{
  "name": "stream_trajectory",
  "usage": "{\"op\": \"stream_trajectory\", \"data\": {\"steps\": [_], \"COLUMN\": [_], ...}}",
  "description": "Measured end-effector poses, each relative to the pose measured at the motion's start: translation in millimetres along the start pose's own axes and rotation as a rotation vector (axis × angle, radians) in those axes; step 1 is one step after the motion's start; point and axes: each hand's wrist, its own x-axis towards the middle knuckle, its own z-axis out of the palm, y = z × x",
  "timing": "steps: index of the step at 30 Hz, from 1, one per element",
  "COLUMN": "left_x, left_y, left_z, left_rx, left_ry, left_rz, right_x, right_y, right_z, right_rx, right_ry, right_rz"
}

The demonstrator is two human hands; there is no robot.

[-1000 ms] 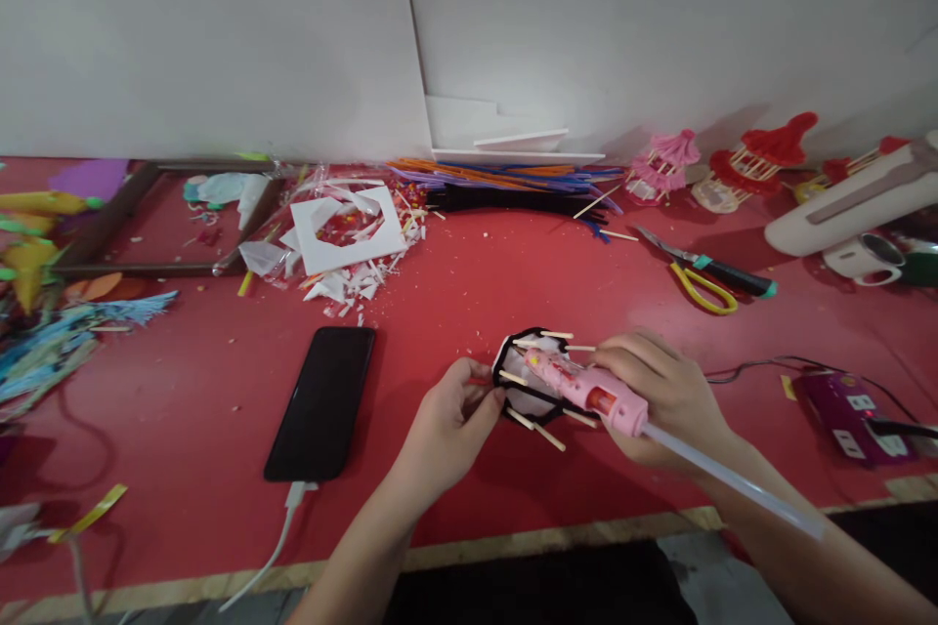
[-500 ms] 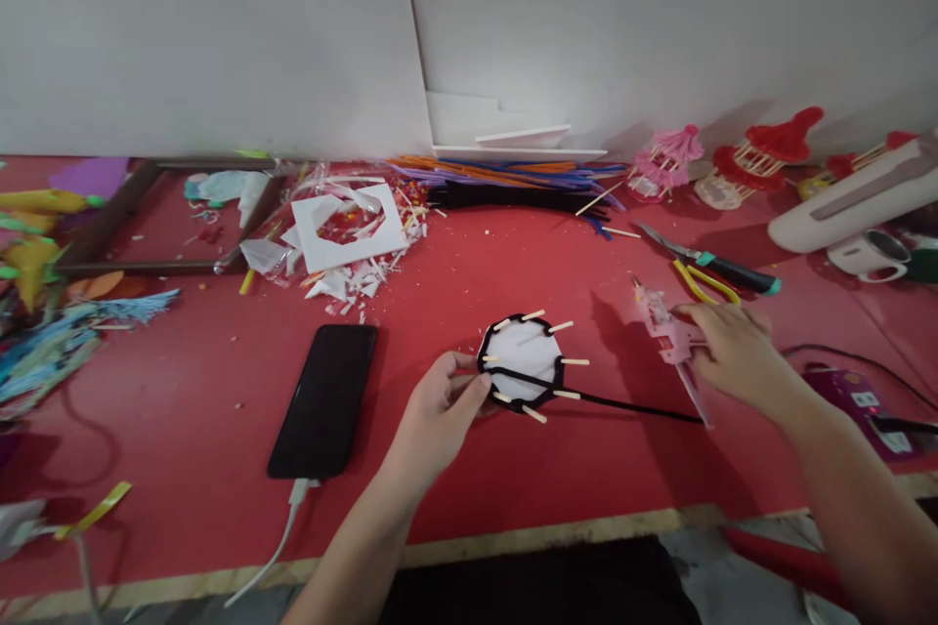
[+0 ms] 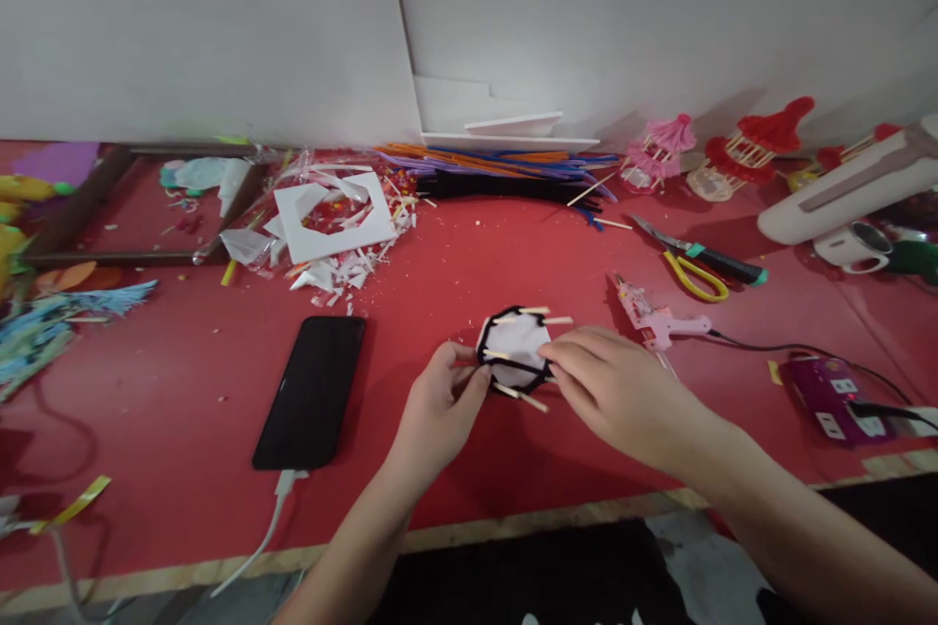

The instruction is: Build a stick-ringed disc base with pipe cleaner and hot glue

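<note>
A person works with two bare hands at a red table (image 3: 454,283), a white disc (image 3: 522,337) held between them. A black fuzzy strip (image 3: 517,366) edges the disc and crosses its face, and pale sticks (image 3: 533,402) jut around the rim. The left hand (image 3: 440,405) has thumb and fingers pinched on the disc's edge at eight o'clock. The right hand (image 3: 622,391) meets the edge at three, fingertips drawn close together; whether they grip the strip or a stick cannot be told. Whether the disc touches the tabletop is also unclear.

Taking the disc as the clock's center, with twelve toward the wall, a pink glue gun (image 3: 652,317) lies between two and three, near the right hand, and yellow-handled pliers (image 3: 696,278) at two. A purple power strip (image 3: 825,395) sits just past three, a black phone (image 3: 312,395) near nine, a cut white card (image 3: 377,232) at ten. Colored fuzzy stems (image 3: 484,184) are heaped at twelve.
</note>
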Motion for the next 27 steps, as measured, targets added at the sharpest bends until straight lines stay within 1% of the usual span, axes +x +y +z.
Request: {"op": "stream_trajectory", "data": {"steps": [2,4,7,10,13,15,17,22,27], "left_x": [-1.7,-3.5,-5.1,-4.7,-3.8,-3.7,-4.2,-6.1,-7.5], "left_y": [-2.6,-4.6,-5.6,-5.1,-4.8,-5.0,-5.2,-4.1,-2.2], "left_z": [-1.4,-2.2,-2.6,-3.5,-5.1,-5.8,-6.1,-5.5,-4.5], "left_rx": [0.016,0.018,0.036,0.090,0.117,0.126,0.134,0.128,-0.053], "left_ry": [0.019,0.015,-0.003,-0.017,-0.039,-0.046,-0.040,-0.036,-0.089], "left_rz": [0.016,0.022,0.033,0.038,0.041,0.038,0.029,0.004,-0.036], "right_x": [6.8,10.8,13.8,15.6,18.4,20.7,22.6,25.0,25.9], "right_y": [-3.4,-4.3,-7.8,-12.0,-13.5,-13.3,-12.9,-12.1,-13.1], "right_z": [4.3,11.5,25.5,36.0,37.4,34.6,31.2,28.4,33.1], "right_rx": [-0.111,-0.160,-0.131,-0.101,-0.068,-0.035,0.021,0.161,0.184], "right_ry": [-0.039,-0.087,-0.146,-0.200,-0.282,-0.303,-0.274,-0.115,-0.006], "right_rz": [-0.004,-0.016,-0.012,0.064,0.092,0.085,0.100,0.195,0.193]}}
